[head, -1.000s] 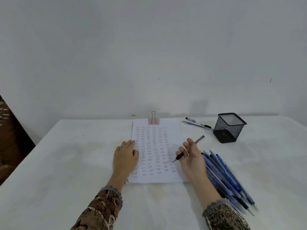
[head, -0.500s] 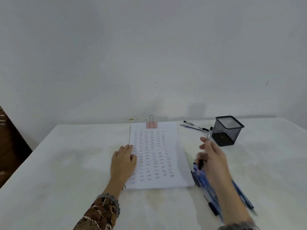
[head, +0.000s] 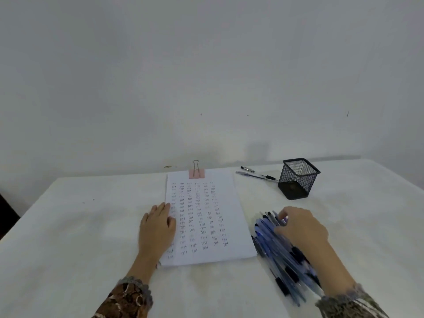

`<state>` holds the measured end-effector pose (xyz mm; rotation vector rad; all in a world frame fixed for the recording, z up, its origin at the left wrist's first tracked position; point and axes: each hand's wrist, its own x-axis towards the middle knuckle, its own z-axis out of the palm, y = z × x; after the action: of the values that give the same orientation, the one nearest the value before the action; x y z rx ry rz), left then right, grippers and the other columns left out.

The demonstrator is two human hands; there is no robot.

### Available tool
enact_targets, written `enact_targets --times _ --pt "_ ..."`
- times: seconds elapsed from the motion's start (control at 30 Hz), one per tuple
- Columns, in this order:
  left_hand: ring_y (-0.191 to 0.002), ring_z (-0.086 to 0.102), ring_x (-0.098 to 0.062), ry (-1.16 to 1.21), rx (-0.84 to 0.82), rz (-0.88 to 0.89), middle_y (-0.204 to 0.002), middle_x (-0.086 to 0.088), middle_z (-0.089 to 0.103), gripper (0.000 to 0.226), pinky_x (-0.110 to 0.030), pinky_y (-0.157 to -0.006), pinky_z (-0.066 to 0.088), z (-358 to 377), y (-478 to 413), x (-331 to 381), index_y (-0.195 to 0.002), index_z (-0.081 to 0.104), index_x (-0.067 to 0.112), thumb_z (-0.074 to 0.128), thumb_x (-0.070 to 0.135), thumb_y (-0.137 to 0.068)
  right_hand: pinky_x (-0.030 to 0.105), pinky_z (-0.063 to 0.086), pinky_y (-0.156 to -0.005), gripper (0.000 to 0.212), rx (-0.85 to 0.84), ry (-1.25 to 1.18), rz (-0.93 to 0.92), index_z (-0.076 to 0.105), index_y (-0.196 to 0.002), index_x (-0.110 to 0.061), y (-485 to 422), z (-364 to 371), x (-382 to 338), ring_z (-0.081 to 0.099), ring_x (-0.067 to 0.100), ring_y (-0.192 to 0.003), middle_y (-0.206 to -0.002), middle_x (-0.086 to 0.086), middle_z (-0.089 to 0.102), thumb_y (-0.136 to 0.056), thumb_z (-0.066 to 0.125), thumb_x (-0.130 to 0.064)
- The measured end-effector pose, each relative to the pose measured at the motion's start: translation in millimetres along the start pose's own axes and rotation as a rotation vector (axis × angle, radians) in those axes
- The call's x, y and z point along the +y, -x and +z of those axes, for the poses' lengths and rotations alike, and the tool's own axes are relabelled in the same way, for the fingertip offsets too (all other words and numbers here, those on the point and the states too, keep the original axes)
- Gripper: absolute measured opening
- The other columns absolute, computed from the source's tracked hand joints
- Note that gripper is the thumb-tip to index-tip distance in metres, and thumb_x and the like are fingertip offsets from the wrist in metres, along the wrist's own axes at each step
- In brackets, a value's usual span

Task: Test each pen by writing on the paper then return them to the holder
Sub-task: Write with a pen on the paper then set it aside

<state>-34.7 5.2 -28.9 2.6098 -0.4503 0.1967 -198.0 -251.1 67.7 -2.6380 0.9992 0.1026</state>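
At the left of the desk (head: 68, 226), your left hand (head: 158, 228) lies flat, fingers straight, on the left edge of the paper (head: 206, 216) and pins it down. The sheet is thin and will slide or buckle under a pen tip, so that flat press is the right hold. Rows of small test marks cover most of it, and a pink clip (head: 196, 172) bites its far edge.

Further right, two loose pens (head: 254, 174) lie near the far edge of the desk, between the paper and the holder.

Just beside the paper's right edge sits the pile of pens (head: 273, 251), heaped lengthwise. Your right hand (head: 300, 228) rests on its far end with fingers curled down among the barrels; whether they pinch one pen cannot be told.

These pens are light, stiff and smooth, and their round barrels will likely roll if you disturb the heap. Lift one from the top, pinching the barrel toward its writing end.

Beyond the pile and well apart from it, the black mesh holder (head: 298, 179) stands upright, with no pen showing above its rim.
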Motion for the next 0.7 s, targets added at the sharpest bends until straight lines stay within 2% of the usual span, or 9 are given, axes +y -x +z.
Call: enact_targets --times 0.1,0.2,0.27,0.33,0.4,0.43,0.53,0.6,0.7 --pt "-0.140 0.023 -0.018 0.002 -0.002 -0.004 -0.149 -0.003 0.032 0.047 -0.037 -0.117 0.013 1.0 -0.9 -0.9 -0.143 0.032 0.013 0.034 0.022 -0.096 0.031 0.048 -0.085 0.028 -0.068 -0.011 -0.108 0.060 -0.105 -0.023 -19.5 -34.8 -4.9 0.057 0.017 -0.089 -0.102 0.000 0.057 -0.081 0.068 -0.034" --pt "-0.141 0.021 -0.018 0.002 -0.007 -0.009 -0.150 -0.002 0.031 0.048 -0.036 -0.117 0.012 1.7 -1.5 -1.4 -0.143 0.031 0.014 0.033 0.022 -0.096 0.024 0.046 -0.063 0.016 -0.122 -0.105 -0.209 0.062 -0.092 -0.015 -52.7 -63.5 -25.3 0.052 0.014 -0.067 -0.083 0.000 0.060 -0.086 0.064 -0.030" --pt "-0.141 0.022 -0.018 0.009 0.000 -0.009 -0.150 -0.002 0.032 0.048 -0.036 -0.117 0.012 2.6 -2.4 -1.7 -0.143 0.032 0.013 0.033 0.022 -0.096 0.022 0.046 -0.056 0.018 -0.161 -0.210 -0.230 0.063 -0.095 -0.008 -84.9 -63.8 -43.6 0.053 0.014 -0.062 -0.083 0.002 0.063 -0.091 0.058 -0.025" --pt "-0.141 0.023 -0.018 0.024 0.006 -0.007 -0.149 -0.002 0.033 0.047 -0.036 -0.117 0.013 3.9 -2.9 -2.6 -0.142 0.034 0.013 0.034 0.022 -0.096 0.024 0.050 -0.068 0.027 -0.166 -0.255 -0.262 0.062 -0.108 0.000 -118.7 -49.2 -58.2 0.059 0.018 -0.074 -0.093 0.008 0.064 -0.094 0.051 -0.021" --pt "-0.140 0.026 -0.019 0.033 0.020 -0.012 -0.147 -0.002 0.037 0.051 -0.036 -0.116 0.015 5.1 -1.8 -4.4 -0.140 0.037 0.013 0.027 0.030 -0.093 0.025 0.040 -0.079 0.033 -0.133 -0.128 -0.315 0.056 -0.120 0.002 -148.9 -26.8 -65.1 0.058 0.027 -0.101 -0.114 0.015 0.060 -0.097 0.043 -0.017" --pt "-0.138 0.030 -0.021 0.039 0.036 -0.016 -0.145 -0.003 0.040 0.059 -0.037 -0.115 0.017 5.0 -1.4 -4.8 -0.139 0.041 0.012 0.021 0.037 -0.088 0.024 0.035 -0.076 0.034 -0.093 -0.032 -0.343 0.052 -0.125 0.000 -160.7 -15.9 -65.6 0.055 0.028 -0.109 -0.122 0.016 0.057 -0.097 0.038 -0.013" --pt "-0.134 0.037 -0.024 0.039 0.066 -0.008 -0.139 -0.006 0.047 0.079 -0.038 -0.113 0.022 7.8 -1.6 -7.4 -0.134 0.048 0.011 0.008 0.046 -0.075 0.025 0.037 -0.074 0.038 -0.031 0.172 -0.402 0.044 -0.132 -0.005 -187.5 14.1 -58.9 0.051 0.029 -0.113 -0.130 0.015 0.051 -0.096 0.034 -0.005" --pt "-0.134 0.037 -0.024 0.040 0.061 -0.018 -0.139 -0.005 0.048 0.080 -0.038 -0.113 0.022 8.1 -2.3 -7.5 -0.133 0.048 0.011 0.007 0.046 -0.074 0.033 0.042 -0.090 0.032 0.065 0.272 -0.410 0.045 -0.128 -0.009 -195.1 27.1 -57.4 0.046 0.029 -0.116 -0.129 0.012 0.048 -0.097 0.037 -0.013" --pt "-0.133 0.040 -0.025 0.034 0.073 -0.014 -0.136 -0.007 0.051 0.078 -0.039 -0.111 0.024 7.7 -2.8 -6.4 -0.131 0.050 0.010 0.010 0.045 -0.075 0.037 0.041 -0.094 0.030 0.155 0.330 -0.406 0.049 -0.124 -0.014 -195.5 36.1 -59.1 0.046 0.026 -0.116 -0.124 0.007 0.049 -0.098 0.041 -0.027"
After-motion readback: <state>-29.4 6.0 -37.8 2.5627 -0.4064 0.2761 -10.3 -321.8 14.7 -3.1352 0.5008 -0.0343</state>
